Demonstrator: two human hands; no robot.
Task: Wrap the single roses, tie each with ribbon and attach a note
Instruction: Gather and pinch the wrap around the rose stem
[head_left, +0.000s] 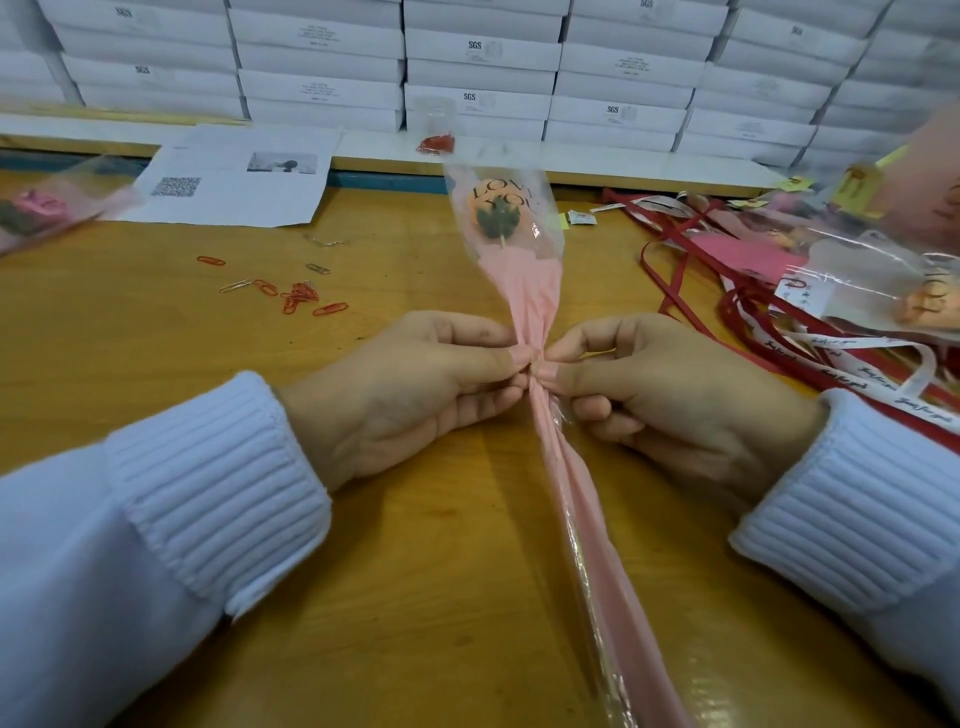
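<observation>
Tabletop; left hand, right hand on wrapped rose

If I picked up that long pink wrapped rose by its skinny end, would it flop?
Probably a little: the pink-and-clear plastic-wrapped rose is long and thin, so its wide top may droop. It looks light, mostly film. The shiny film could feel slippery.

Long pink cellophane rose sleeve: lower end runs off bottom edge. Far left of it, blurred pink bundle, cropped.
</observation>
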